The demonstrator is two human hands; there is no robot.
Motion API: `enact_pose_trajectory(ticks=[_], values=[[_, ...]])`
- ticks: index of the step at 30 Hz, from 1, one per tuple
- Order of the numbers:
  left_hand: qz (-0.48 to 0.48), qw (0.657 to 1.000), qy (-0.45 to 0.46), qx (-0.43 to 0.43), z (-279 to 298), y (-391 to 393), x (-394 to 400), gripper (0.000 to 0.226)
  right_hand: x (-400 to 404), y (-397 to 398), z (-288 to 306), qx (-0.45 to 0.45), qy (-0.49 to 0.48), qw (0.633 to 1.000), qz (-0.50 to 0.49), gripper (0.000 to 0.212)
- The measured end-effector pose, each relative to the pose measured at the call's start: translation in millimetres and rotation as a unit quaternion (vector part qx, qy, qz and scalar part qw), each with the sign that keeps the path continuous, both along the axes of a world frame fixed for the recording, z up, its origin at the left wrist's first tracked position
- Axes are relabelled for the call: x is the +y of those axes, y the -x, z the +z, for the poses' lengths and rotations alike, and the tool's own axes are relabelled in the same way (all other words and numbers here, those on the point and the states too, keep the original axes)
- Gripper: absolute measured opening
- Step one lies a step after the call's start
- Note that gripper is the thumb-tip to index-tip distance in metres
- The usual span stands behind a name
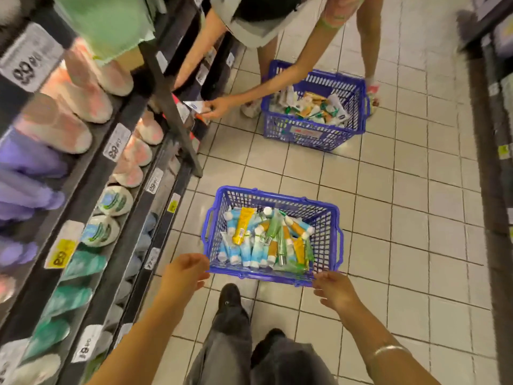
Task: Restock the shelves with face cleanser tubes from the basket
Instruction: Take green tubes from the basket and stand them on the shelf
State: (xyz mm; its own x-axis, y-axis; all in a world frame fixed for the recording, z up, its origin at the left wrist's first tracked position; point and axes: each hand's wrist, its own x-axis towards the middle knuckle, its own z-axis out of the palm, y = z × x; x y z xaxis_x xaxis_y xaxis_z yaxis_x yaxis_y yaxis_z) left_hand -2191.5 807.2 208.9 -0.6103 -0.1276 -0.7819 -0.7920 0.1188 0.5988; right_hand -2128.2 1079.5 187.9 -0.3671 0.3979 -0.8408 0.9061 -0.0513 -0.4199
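My left hand [186, 269] and right hand [334, 290] reach the near rim of the basket [327, 218], fingers loosely curled, gripping nothing. The cleanser tubes [249, 245] lie inside it on the floor [402, 218], beside the shelves [83, 190] for short reaches.

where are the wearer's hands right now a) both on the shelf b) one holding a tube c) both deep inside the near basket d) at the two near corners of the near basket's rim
d: the left hand and right hand sit at the near basket's near corners, holding no tube.
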Motion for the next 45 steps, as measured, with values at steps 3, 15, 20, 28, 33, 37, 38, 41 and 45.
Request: enact_pose_trajectory(ticks=[3, 15, 20, 28, 33, 37, 38, 41, 45], values=[[-0.042, 0.999, 0.018, -0.018, -41, 28, 8, 0.016, 14, 14, -44, -0.015, -0.047, 0.998, 0.036, 0.016], [-0.125, 0.980, 0.131, -0.079, -326, 78, 64, 0.023, 64, 59, -317, -0.112, -0.159, 0.948, 0.250, 0.036], [-0.169, 0.956, 0.239, -0.031, -409, 89, 86, 0.017, 79, 58, -406, -0.079, -0.167, 0.944, 0.273, 0.029], [-0.205, 0.955, 0.215, -0.022, -458, 93, 100, 0.027, 81, 57, -460, -0.088, -0.235, 0.915, 0.315, 0.041], [-0.220, 0.959, 0.169, -0.053, -454, 90, 101, 0.031, 80, 59, -462, -0.101, -0.277, 0.845, 0.445, 0.043], [-0.214, 0.969, 0.089, -0.083, -430, 78, 100, 0.027, 79, 50, -448, -0.045, -0.208, 0.875, 0.435, 0.036], [-0.209, 0.972, 0.075, -0.084, -423, 75, 100, 0.029, 80, 46, -442, -0.031, -0.189, 0.881, 0.432, 0.041], [-0.185, 0.978, 0.039, -0.086, -397, 69, 97, 0.033, 83, 45, -418, 0.016, -0.158, 0.889, 0.430, 0.049], [-0.160, 0.984, 0.021, -0.073, -349, 64, 90, 0.028, 77, 65, -357, 0.110, -0.104, 0.938, 0.312, 0.045]])
